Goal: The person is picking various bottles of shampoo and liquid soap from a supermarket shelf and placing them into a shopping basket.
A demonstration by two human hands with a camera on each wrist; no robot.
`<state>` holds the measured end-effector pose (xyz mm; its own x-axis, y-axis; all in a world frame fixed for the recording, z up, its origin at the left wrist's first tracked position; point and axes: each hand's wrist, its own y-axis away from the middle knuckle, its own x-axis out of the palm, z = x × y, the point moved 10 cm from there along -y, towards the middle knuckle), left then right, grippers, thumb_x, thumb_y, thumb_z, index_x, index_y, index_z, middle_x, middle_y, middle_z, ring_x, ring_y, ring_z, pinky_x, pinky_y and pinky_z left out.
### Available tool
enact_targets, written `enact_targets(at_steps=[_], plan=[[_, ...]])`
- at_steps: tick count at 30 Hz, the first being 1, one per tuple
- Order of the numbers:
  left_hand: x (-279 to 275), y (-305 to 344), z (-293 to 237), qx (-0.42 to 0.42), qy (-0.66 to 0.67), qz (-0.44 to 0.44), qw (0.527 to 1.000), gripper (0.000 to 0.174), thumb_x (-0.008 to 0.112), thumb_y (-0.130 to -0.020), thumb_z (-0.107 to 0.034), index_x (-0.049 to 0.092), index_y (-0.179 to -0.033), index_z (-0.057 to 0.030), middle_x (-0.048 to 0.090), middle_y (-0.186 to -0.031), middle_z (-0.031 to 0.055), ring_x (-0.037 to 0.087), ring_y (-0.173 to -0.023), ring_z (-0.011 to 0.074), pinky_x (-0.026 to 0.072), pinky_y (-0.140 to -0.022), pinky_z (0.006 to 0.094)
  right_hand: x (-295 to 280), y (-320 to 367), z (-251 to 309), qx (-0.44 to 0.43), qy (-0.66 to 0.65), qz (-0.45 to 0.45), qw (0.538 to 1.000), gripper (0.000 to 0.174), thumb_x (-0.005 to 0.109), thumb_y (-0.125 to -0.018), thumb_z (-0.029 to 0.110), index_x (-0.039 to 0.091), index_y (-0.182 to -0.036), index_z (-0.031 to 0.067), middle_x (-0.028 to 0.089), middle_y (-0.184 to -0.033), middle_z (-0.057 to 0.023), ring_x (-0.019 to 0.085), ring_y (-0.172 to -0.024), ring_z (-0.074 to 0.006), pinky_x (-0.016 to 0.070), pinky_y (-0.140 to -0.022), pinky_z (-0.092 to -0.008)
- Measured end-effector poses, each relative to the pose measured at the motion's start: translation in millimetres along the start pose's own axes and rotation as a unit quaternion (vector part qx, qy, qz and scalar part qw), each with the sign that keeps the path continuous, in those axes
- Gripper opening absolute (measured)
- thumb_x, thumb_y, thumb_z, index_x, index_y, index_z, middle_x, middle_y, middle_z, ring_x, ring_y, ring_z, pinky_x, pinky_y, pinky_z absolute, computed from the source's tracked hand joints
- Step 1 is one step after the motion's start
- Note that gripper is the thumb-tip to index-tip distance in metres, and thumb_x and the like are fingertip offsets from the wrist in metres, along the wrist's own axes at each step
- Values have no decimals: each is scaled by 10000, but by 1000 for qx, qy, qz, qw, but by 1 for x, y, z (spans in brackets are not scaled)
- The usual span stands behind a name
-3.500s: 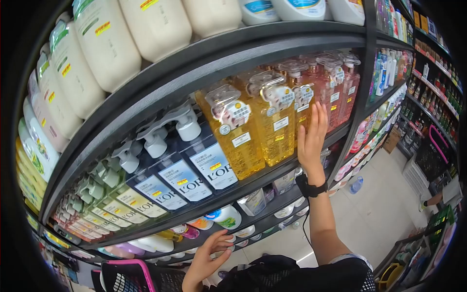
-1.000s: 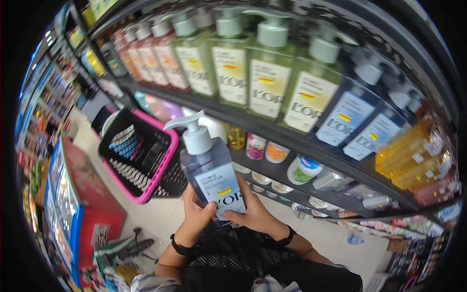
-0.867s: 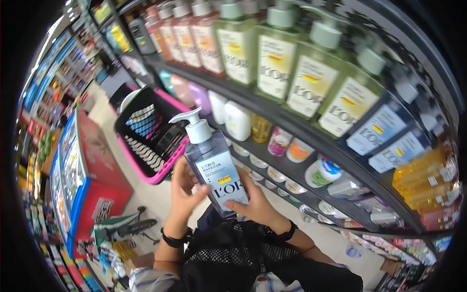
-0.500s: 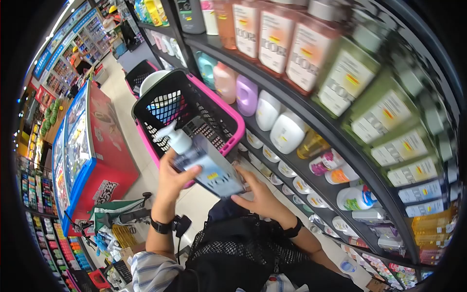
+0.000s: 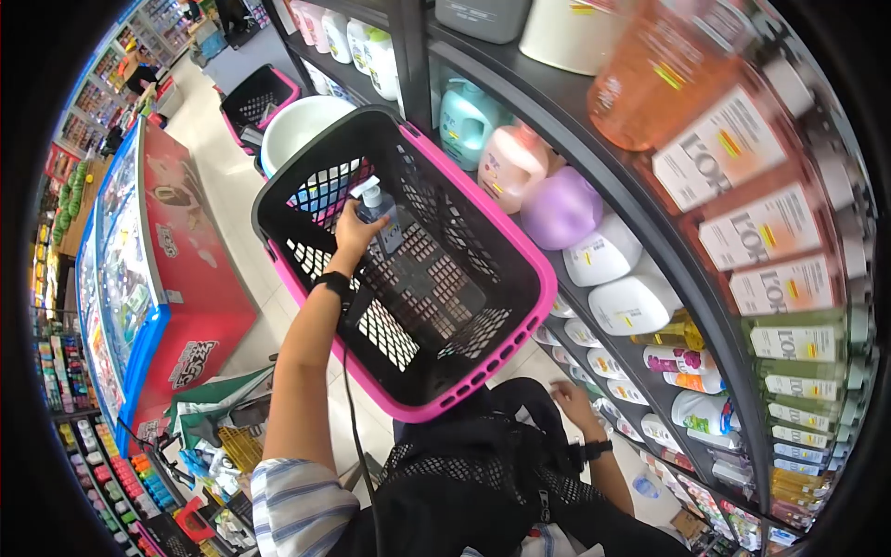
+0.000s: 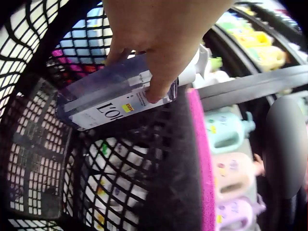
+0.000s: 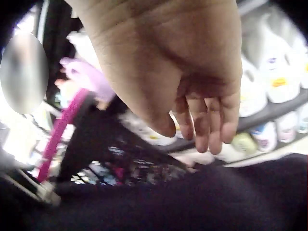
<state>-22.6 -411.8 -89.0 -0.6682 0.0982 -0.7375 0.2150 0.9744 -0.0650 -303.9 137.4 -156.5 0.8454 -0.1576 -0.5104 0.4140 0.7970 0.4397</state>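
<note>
Pump bottle (image 5: 383,226), blue-grey with a white label, is inside the basket, up near its far wall, left of centre in the head frame. You grip it in your left hand.

- Floor (image 5: 227,190): pale tile, running up the upper left of the frame into a store aisle.
- Shelving (image 5: 650,237): black tiers curving down the whole right side, packed with product.
- Freezer chest (image 5: 176,278): red body, blue rim, glass top, along the left edge.
- Basket (image 5: 520,269): black mesh with a pink rim, in the centre of the frame, just beside the shelving.
- White basin (image 5: 302,130) sits behind it, and a second basket (image 5: 258,97) is further up the aisle.
- Jugs on the tier beside the basket rim: teal jug (image 5: 464,121), pink jug (image 5: 509,162), purple jug (image 5: 561,206).
- Labelled bottles (image 5: 761,227) in rows at the upper right, blurred.
- Your left hand (image 5: 353,232) reaches down over the near rim. In the left wrist view the fingers (image 6: 156,89) wrap across the label and the bottle lies on its side. Can't tell if it touches the mesh floor.
- Your right hand (image 5: 571,401) is low, right of centre in the frame, beside the lower tiers and well apart from the bottle. It's released: the fingers hang loose and hold nothing.
</note>
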Motion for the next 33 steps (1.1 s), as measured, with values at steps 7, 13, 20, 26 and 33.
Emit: enact_targets(at_steps=[7, 13, 20, 26, 33], plan=[[100, -1, 82, -123, 83, -9, 989, 608, 871, -617, -162, 514, -1084, -5, 670, -1023, 189, 651, -976, 340, 503, -858, 383, 15, 233, -212, 371, 9, 95, 924, 267, 533, -928, 271, 617, -1027, 39, 684, -862, -138, 668, -730, -273, 538, -648, -392], [152, 0, 127, -159, 150, 7, 976, 596, 847, -655, -89, 507, -1133, 15, 671, -1068, 161, 652, -1000, 268, 497, -875, 353, 29, 298, -120, 580, -220, -51, 783, 289, 536, -943, 223, 605, -1119, 4, 678, -998, -160, 663, -890, -252, 540, -785, -355], [191, 11, 175, -184, 206, -33, 961, 614, 839, -678, -32, 497, -1186, 13, 657, -1077, 107, 629, -986, 203, 483, -896, 310, 58, 268, -152, 474, -237, -17, 848, 298, 540, -948, 199, 628, -1144, -7, 662, -981, -81, 606, -845, -169, 484, -771, -338], [181, 52, 188, -378, 126, -28, 917, 791, 874, -663, -124, 440, -1305, 30, 611, -1171, 185, 623, -1021, 281, 463, -953, 349, 34, 202, -143, 373, -199, 8, 906, 275, 491, -950, 150, 618, -1151, 12, 683, -959, -79, 648, -855, -164, 525, -708, -301], [208, 105, 99, -396, 170, 312, 847, 373, 610, -920, -374, 649, -925, -3, 663, -826, 91, 624, -695, 200, 502, -611, 367, -22, 124, -126, 215, -110, -42, 969, 258, 541, -891, 101, 609, -1120, 3, 683, -969, -128, 668, -803, -179, 528, -700, -293]])
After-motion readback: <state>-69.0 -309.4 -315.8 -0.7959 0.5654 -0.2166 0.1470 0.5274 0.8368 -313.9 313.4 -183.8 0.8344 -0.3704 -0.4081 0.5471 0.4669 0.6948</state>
